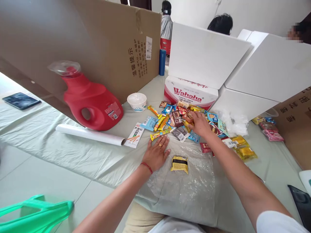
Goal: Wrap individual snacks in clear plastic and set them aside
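My left hand (156, 152) lies flat with its fingers stretched on a clear plastic bag (194, 191). Its fingertips are just below a yellow snack stick (160, 133). Over the right part of a heap of wrapped snacks is my right hand (199, 123), fingers apart, touching or close beside a brown snack packet (188, 116). A dark brown cocoa packet (178, 119) and a blue packet (149, 123) are in the same heap. On the plastic bag, between my forearms, rests a yellow packet with a black band (179, 164).
A red detergent jug (97, 100), white roll (89, 134), white packet (134, 136) and paper bowl (137, 103) stand or lie left. Behind are a big cardboard box (109, 38), a Wahaha carton (189, 94) and white boxes (264, 68). Yellow packets (245, 152) lie right. People sit beyond.
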The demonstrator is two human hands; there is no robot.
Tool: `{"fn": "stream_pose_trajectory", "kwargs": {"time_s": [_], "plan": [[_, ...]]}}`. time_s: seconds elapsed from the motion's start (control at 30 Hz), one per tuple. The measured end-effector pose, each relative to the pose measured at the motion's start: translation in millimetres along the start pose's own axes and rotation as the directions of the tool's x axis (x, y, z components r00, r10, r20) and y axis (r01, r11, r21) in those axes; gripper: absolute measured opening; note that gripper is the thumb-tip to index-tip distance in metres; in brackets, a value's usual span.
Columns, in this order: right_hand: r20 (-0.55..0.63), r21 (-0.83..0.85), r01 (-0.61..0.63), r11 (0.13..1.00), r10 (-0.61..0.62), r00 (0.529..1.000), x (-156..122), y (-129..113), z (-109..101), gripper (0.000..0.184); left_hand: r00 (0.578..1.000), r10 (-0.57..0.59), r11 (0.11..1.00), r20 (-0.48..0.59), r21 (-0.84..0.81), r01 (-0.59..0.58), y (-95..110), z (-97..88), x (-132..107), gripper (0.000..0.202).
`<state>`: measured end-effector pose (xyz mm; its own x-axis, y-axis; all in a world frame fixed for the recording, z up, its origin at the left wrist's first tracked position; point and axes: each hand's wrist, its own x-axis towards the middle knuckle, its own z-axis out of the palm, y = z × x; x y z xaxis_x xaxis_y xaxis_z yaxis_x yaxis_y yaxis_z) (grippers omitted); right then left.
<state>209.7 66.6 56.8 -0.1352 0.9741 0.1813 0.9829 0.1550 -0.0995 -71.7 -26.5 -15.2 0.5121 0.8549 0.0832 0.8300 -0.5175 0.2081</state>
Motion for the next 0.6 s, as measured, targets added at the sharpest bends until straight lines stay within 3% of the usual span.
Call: {"fn": "stream_pose_trajectory", "kwargs": {"time_s": [0.07, 0.17, 0.23, 0.3, 0.37, 0.4, 0.43, 0.5, 0.57, 0.6], "plan": [[0.059, 0.003, 0.080, 0.997, -0.080, 0.995, 24.2, -2.2, 9.7, 0.077, 1.000, 0.001, 1.000, 0.002, 0.003, -0.001, 0.2, 0.4, 0.0, 0.058], [0.117, 0.020, 0.061, 0.998, -0.063, 0.991, 31.1, 0.8, 16.2, 0.065, 1.000, 0.000, 1.000, 0.000, -0.003, 0.000, 0.4, 1.1, -0.3, 0.058], [0.052, 0.022, 0.054, 0.998, -0.055, 0.997, 17.4, 7.3, 10.9, 0.055, 1.000, -0.002, 1.000, -0.003, -0.015, 0.002, 0.5, 1.2, -0.5, 0.058], [-0.110, 0.043, -0.004, 0.999, 0.008, 0.994, -6.7, 15.4, -0.4, 0.048, 1.000, 0.001, 1.000, -0.013, -0.028, -0.001, 0.5, 1.3, -0.7, 0.058], [-0.240, 0.175, -0.125, 0.977, 0.166, 0.957, -37.2, 21.0, -12.8, 0.043, 1.000, 0.004, 0.999, -0.027, -0.038, -0.005, 0.4, 1.3, -0.8, 0.058], [-0.225, 0.307, -0.193, 0.932, 0.268, 0.937, -53.7, 21.1, -17.8, 0.042, 0.999, 0.005, 0.999, -0.032, -0.043, -0.006, 0.4, 1.4, -0.7, 0.058], [-0.145, 0.471, -0.259, 0.843, 0.364, 0.920, -70.3, 18.8, -21.4, 0.041, 0.999, 0.004, 0.999, -0.034, -0.047, -0.006, 0.3, 1.5, -0.6, 0.058], [0.131, 0.761, -0.383, 0.524, 0.454, 0.881, -102.2, 6.0, -23.6, 0.039, 1.000, 0.000, 0.998, -0.030, -0.055, -0.002, 0.1, 1.8, -0.2, 0.058], [0.362, 0.860, -0.472, 0.195, 0.421, 0.832, -129.5, -16.1, -19.6, 0.038, 1.000, -0.004, 0.998, -0.021, -0.058, 0.003, 0.0, 2.0, 0.1, 0.058], [0.432, 0.860, -0.501, 0.092, 0.391, 0.813, -140.7, -29.0, -15.9, 0.038, 1.000, -0.004, 0.998, -0.016, -0.058, 0.003, 0.0, 2.0, 0.2, 0.058]]}}
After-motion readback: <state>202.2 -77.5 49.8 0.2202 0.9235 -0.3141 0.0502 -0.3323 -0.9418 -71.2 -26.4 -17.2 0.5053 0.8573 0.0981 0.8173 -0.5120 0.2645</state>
